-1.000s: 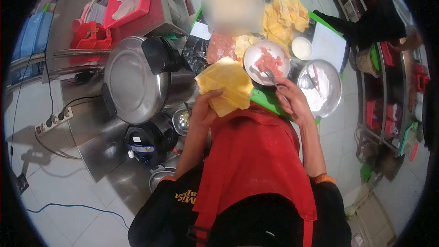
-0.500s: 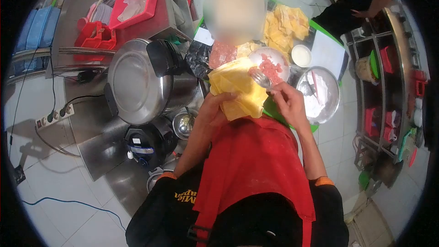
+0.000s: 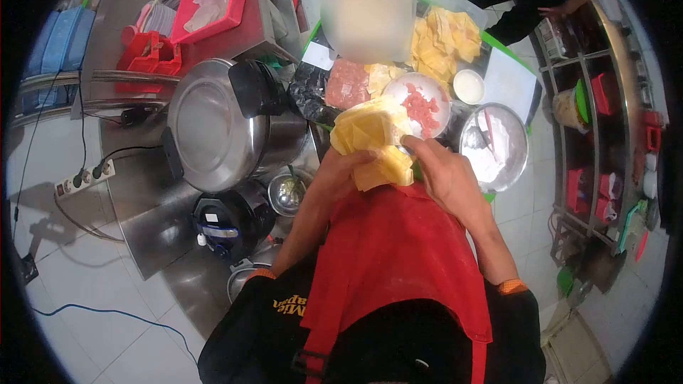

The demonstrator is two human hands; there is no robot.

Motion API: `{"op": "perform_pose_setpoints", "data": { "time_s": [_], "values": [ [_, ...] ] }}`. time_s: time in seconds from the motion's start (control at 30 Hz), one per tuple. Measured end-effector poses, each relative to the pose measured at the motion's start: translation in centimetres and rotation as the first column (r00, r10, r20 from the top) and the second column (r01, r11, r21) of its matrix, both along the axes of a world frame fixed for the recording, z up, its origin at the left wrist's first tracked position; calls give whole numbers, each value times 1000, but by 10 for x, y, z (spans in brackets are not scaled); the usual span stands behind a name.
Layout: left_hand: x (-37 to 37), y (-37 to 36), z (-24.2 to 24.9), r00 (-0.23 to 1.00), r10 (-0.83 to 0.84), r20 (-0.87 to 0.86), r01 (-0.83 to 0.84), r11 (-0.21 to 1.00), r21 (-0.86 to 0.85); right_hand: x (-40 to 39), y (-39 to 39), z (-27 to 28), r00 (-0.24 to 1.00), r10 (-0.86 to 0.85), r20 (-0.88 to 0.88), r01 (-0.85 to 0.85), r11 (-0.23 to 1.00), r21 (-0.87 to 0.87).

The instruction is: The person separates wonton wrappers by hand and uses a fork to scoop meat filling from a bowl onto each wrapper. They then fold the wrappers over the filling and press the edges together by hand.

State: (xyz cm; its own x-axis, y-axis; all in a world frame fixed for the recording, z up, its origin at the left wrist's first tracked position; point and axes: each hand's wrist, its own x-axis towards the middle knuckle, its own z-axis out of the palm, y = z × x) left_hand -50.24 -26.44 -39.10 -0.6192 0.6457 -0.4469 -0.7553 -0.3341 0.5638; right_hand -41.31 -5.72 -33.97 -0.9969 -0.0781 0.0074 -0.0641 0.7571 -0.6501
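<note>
My left hand (image 3: 340, 176) holds a stack of yellow dough wrappers (image 3: 366, 134) in front of my red apron; the top sheet is curling up. My right hand (image 3: 442, 173) is closed, fingertips pressed against the stack's right edge. The fork it carries is mostly hidden behind the wrappers. Just beyond the stack sits a white bowl of pink minced meat (image 3: 425, 103), on a green board.
A metal bowl of white flour (image 3: 496, 144), a small white bowl (image 3: 468, 86) and a heap of wrappers (image 3: 442, 37) lie beyond. A big steel pot (image 3: 213, 126) stands at left. A person in black (image 3: 528, 0) works by the shelves (image 3: 605, 121) at right.
My right hand brought the fork from the meat bowl to the wrapper stack and now presses against it. The top wrapper has begun folding up. The other person moved further away.
</note>
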Motion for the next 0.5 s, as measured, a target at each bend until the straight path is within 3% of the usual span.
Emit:
{"op": "perform_pose_setpoints", "data": {
  "time_s": [0.13,0.2,0.23,0.3,0.33,0.37,0.43,0.5],
  "values": [
    [1,-1,-2,1000,1,19,0,1000,-17,4,11,22,998,49,30,-50,997,64],
    [3,-2,-9,999,14,35,-15,1000,13,5,21,43,933,2,359,-46,992,113],
    [4,-3,-10,999,15,36,-16,1000,12,5,23,42,933,3,360,-47,992,113],
    [5,-4,-7,1000,5,19,-5,1000,1,1,26,37,958,-133,254,175,972,-154],
    [6,-4,-8,1000,2,19,-2,1000,1,-7,15,36,906,-271,325,322,940,-116],
    [8,-3,-11,999,-31,22,32,999,-34,-10,5,24,904,-277,325,328,938,-115],
    [9,0,-10,997,-70,22,72,995,-67,-11,-12,-13,937,-342,66,349,927,-141],
    [13,6,-1,999,-47,-6,46,993,-107,-11,-15,-15,926,-376,41,377,907,-186]
  ]
}}
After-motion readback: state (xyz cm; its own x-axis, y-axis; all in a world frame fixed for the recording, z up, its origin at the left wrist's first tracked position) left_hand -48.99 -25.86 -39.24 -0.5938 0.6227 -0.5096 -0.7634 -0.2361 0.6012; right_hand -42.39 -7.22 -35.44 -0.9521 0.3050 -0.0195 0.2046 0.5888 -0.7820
